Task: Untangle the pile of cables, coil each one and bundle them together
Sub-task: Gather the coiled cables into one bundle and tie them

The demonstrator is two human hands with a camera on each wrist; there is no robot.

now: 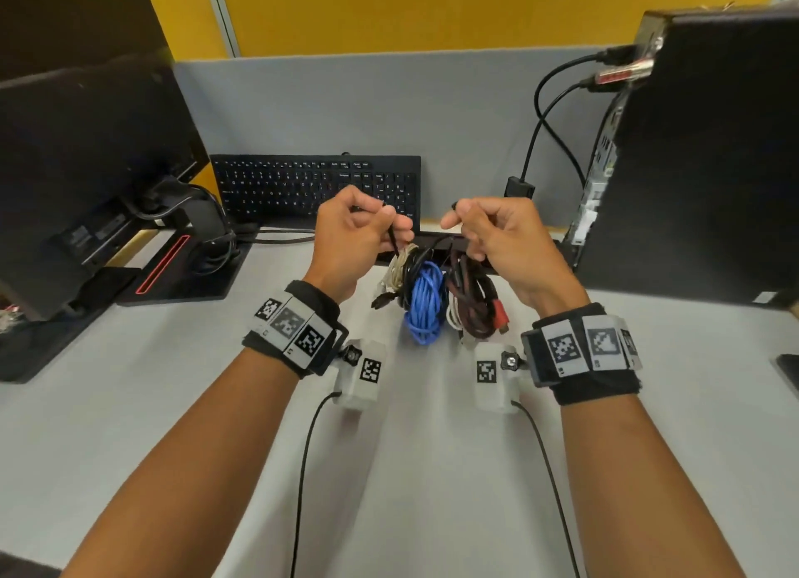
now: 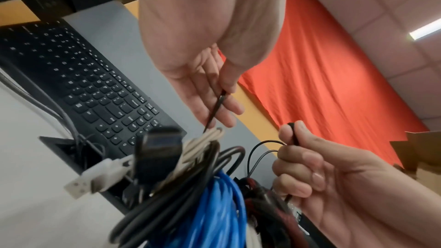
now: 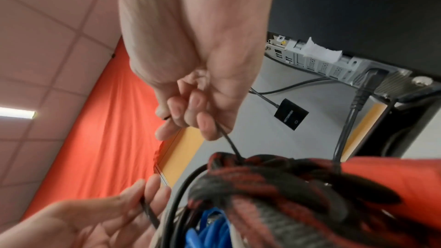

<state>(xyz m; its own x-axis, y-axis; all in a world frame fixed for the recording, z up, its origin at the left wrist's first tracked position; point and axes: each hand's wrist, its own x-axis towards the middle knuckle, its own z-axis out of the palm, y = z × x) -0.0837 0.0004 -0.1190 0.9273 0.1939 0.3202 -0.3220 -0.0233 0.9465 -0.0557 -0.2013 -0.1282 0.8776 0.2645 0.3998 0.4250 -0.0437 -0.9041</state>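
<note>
Item: my left hand [image 1: 354,236], centre of the head view, thumb and forefinger pinching one end of a thin black tie [image 1: 392,241]. Item: bundle [image 1: 436,296] of coiled cables, hanging just below and between both hands, coils' long axis vertical, above the desk [image 1: 432,469]. Item: my right hand [image 1: 493,236], right of centre, fingers curled round the tie's other end. Both hands equally near; I judge the next move is cinching the tie over the bundle's top.
</note>
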